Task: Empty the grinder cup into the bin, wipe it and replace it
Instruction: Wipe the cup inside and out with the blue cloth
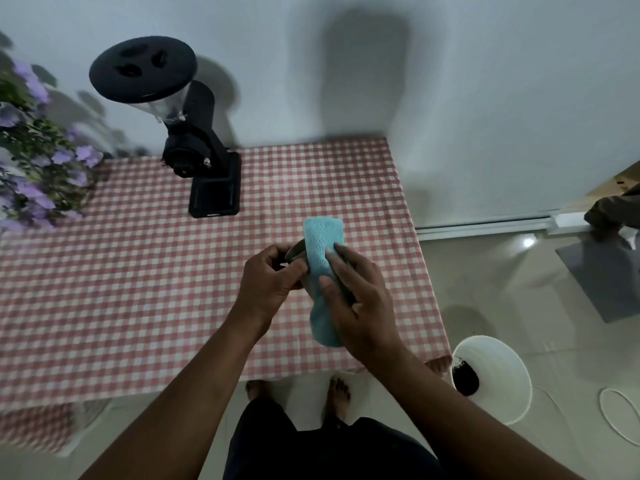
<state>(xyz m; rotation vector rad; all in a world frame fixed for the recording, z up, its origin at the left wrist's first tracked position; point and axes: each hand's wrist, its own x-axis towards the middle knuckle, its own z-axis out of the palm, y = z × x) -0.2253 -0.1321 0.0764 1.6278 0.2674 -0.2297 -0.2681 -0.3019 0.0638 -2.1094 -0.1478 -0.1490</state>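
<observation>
Above the table's right half, my left hand (268,282) grips the metal grinder cup (296,251); only its grey rim shows between my hands. My right hand (358,306) presses a folded light blue cloth (322,251) against the cup, and the cloth hangs down below my palm. The black coffee grinder (188,133) stands at the back left of the table, and its flat base (215,197) has nothing on it. On the floor to the right sits the white bin (498,365), with dark coffee grounds inside it.
A red and white checked cloth (138,289) covers the table. Purple flowers (38,154) crowd the left edge. A white wall stands behind. My bare feet (339,393) are on the tiled floor below the table's front edge. A white cable (620,417) lies beside the bin.
</observation>
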